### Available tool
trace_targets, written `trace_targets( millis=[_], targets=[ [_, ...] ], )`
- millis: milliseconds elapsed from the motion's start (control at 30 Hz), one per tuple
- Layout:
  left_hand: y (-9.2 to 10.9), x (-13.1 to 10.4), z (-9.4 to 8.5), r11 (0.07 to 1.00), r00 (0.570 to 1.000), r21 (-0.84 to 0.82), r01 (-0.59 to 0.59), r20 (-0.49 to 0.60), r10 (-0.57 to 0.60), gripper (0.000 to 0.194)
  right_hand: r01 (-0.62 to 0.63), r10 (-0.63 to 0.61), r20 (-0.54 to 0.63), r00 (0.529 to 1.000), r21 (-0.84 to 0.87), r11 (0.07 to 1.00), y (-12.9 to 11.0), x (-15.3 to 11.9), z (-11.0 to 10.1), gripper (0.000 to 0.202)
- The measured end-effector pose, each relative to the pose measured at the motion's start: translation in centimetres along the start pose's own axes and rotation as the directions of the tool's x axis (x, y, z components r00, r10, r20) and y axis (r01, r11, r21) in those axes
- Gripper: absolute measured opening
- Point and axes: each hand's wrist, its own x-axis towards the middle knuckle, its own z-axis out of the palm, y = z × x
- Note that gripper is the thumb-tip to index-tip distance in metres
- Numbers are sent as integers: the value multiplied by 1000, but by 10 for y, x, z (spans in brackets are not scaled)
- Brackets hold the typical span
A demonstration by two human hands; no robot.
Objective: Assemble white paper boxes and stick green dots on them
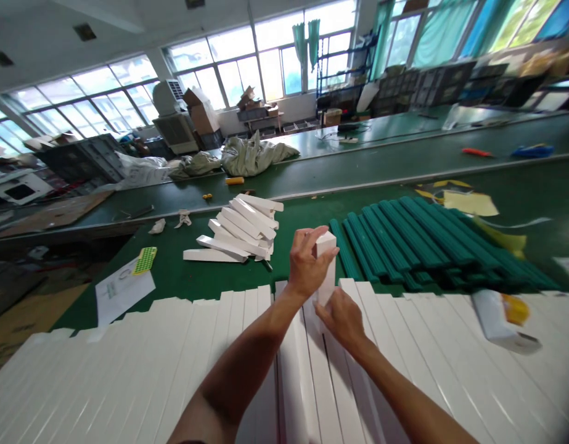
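Note:
A narrow white carton (327, 271) stands tilted up in front of me, its closed end at the top. My left hand (307, 258) grips it near that end, thumb on the near face and fingers over the top and far side. Lower down, my right hand (343, 316) has its curled fingers against the carton's lower part. Below both hands lie long white cartons (307, 376) in a row, side by side. Green ribbed rods (399, 240) are stacked just beyond, to the right. Left of my left hand is a loose pile of slim white boxes (242, 228).
A white tape dispenser with yellow tape (506, 317) rests on the cartons at right. At left lie a paper sheet (122, 299) and a yellow-green card (145, 260). Behind the green table (173, 274) runs a long bench (372, 163) with crumpled grey sacks (254, 154).

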Motion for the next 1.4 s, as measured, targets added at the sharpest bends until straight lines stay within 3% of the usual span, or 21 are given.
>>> trace_targets(
  millis=[100,167,200,267,400,533,700,767,800,900,1000,1067,1100,1167,1200,1300,1333,1400],
  targets=[
    [-39,2,2,960,977,211,187,60,-203,54,-9,19,189,982,-57,998,-2,-4,-4,23],
    [-75,-4,-5,833,921,488,261,132,-366,52,-51,73,350,934,-73,996,0,-9,-1,23],
    [-95,-8,-11,788,903,548,280,127,-410,50,-74,99,421,902,-76,994,1,-13,4,22],
    [-134,-19,-28,720,884,624,304,97,-457,50,-98,125,523,843,-80,992,4,-21,21,23],
    [-196,-31,-65,589,854,761,273,91,-513,58,-99,43,614,788,58,993,0,-37,53,35],
    [-232,-28,-71,547,841,819,170,168,-513,62,-177,-78,717,693,273,946,-9,-37,62,44],
    [-246,-16,-56,587,857,808,48,268,-440,52,-282,-21,775,631,255,925,-2,-35,62,43],
    [-243,-6,-59,616,867,787,4,304,-395,44,-326,-22,784,621,283,902,3,-33,59,44],
    [-238,2,-63,635,872,772,-19,324,-368,40,-331,-39,766,642,323,887,6,-30,55,44],
    [-209,33,-83,703,883,706,-84,380,-276,36,-248,-91,592,801,466,849,14,-6,33,44],
    [-151,65,-105,810,894,574,-122,418,-162,42,-195,-2,346,938,532,824,22,38,-1,48],
    [-103,78,-112,988,910,151,10,408,-72,50,-96,-25,193,981,589,803,23,68,-26,78],
    [-80,80,-112,993,901,-54,104,427,-71,54,-21,-88,147,985,616,788,21,79,-38,94],
    [-41,76,-103,886,867,-365,286,493,-77,64,108,-257,125,958,673,732,16,92,-58,111],
    [-26,71,-95,811,842,-462,358,535,-66,69,139,-333,147,931,702,698,12,93,-64,108],
    [-2,52,-58,629,790,-592,503,611,-56,80,119,-426,216,878,765,633,4,79,-69,63],
    [2,44,-45,598,802,-617,512,593,-75,83,101,-399,216,891,763,638,2,70,-66,46],
    [5,29,-20,603,871,-657,453,470,-142,90,75,-266,158,951,715,695,3,53,-53,27]
  ],
)
